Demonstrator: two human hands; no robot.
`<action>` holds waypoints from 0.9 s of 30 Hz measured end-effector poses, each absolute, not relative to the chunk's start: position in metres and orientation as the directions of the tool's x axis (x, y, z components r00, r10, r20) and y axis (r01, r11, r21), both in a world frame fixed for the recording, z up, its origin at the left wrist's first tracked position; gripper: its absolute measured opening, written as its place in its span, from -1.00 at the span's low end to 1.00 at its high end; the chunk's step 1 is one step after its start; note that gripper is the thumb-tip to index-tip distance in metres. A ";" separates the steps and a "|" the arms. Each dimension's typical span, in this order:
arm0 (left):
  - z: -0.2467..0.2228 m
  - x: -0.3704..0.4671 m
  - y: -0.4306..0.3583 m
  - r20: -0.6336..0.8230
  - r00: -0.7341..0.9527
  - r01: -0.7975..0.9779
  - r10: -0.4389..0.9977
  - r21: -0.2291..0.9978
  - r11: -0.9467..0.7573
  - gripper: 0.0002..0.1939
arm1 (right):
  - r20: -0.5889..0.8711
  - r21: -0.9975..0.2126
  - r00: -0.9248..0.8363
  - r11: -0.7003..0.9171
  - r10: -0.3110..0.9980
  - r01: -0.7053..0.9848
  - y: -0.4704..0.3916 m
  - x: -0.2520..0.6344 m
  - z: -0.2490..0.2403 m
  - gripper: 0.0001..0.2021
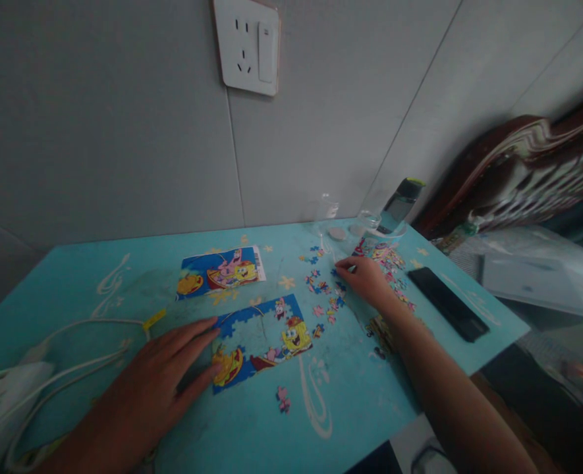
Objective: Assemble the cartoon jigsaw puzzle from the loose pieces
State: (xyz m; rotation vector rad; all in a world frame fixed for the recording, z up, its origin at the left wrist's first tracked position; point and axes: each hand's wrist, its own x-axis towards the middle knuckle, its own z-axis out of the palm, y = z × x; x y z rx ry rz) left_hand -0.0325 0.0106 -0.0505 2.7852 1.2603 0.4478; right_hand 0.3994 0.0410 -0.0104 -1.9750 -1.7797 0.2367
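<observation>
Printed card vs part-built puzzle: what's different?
The printed card shows a complete picture; the part-built puzzle has a gap in its middle. The card lies nearer the wall; the puzzle has the left hand at its left edge. Both show a burger and yellow character on blue.

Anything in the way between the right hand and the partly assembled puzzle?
Nothing tall. Only loose puzzle pieces lie low on the table between the right hand and the right edge of the partly assembled puzzle. The left hand is at its opposite edge, outside that gap.
</observation>
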 end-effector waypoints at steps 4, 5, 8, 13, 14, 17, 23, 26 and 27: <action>-0.046 -0.030 0.009 0.239 0.620 0.729 0.748 0.177 -0.661 -0.47 | 0.193 -0.426 0.126 -0.032 0.973 0.904 0.039 0.397 -0.009 -0.79; -0.045 -0.029 0.009 0.237 0.618 0.731 0.750 0.176 -0.659 -0.47 | 0.199 -0.418 0.117 -0.024 0.973 0.908 0.038 0.395 -0.009 -0.78; -0.043 -0.027 0.008 0.239 0.620 0.729 0.747 0.176 -0.662 -0.47 | 0.217 -0.382 0.066 0.022 0.974 0.924 0.042 0.384 -0.010 -0.77; -0.042 -0.025 0.007 0.241 0.626 0.720 0.742 0.186 -0.669 -0.50 | 0.210 -0.305 -0.085 0.148 0.974 0.941 0.068 0.354 -0.009 -0.78; -0.041 -0.025 0.007 0.240 0.624 0.721 0.744 0.190 -0.666 -0.51 | 0.208 -0.289 -0.095 0.154 0.973 0.945 0.075 0.349 -0.009 -0.77; -0.038 -0.023 0.004 0.233 0.611 0.726 0.756 0.214 -0.653 -0.53 | 0.204 -0.256 -0.080 0.132 0.976 0.958 0.092 0.340 -0.009 -0.74; -0.029 -0.018 -0.002 0.210 0.610 0.725 0.764 0.242 -0.645 -0.54 | 0.167 -0.269 -0.018 0.063 0.986 0.961 0.107 0.346 -0.015 -0.75; -0.024 -0.015 -0.003 0.204 0.612 0.721 0.764 0.253 -0.645 -0.55 | 0.118 -0.310 -0.031 0.066 0.992 0.948 0.113 0.354 -0.013 -0.76; -0.023 -0.014 -0.003 0.205 0.616 0.716 0.761 0.257 -0.649 -0.55 | 0.108 -0.323 -0.041 0.074 0.993 0.943 0.114 0.355 -0.011 -0.76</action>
